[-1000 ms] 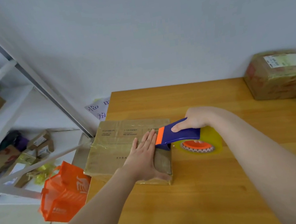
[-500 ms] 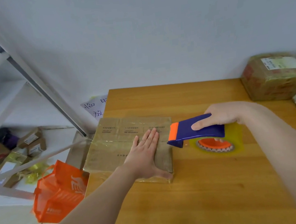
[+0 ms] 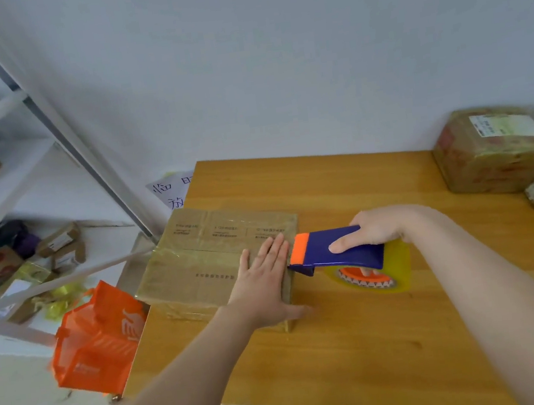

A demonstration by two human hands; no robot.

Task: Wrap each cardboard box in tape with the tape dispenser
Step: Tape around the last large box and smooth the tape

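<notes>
Now we have the box (image 3: 206, 264) lying flat at the left end of the table (image 3: 345, 345), glossy bands of tape already showing across its top. Our left hand (image 3: 266, 284) presses down on the box's right end, fingers (image 3: 276, 247) straight and together, thumb spread toward the near corner. Our right hand (image 3: 377, 228) is curled round the dispenser (image 3: 336, 249), forefinger laid along its blue side, other fingers tucked into the roll (image 3: 367, 279) underneath. The orange lip sits at the box's right edge, just beside our left fingertips; whether tape is stuck down there we cannot tell.

As we judge it, the step is laying a strip over the right end. To do it well, we should bear down through the flat palm so the box cannot slide or lift as the tape pulls. The lip wants to meet the cardboard low and square, so the strip lies without creases. Our fingertips are close to the lip, so we should draw them left before the dispenser travels across. A steady pull ought to give a straight wrap. Two other boxes (image 3: 490, 152) wait at the far right, well apart.
</notes>
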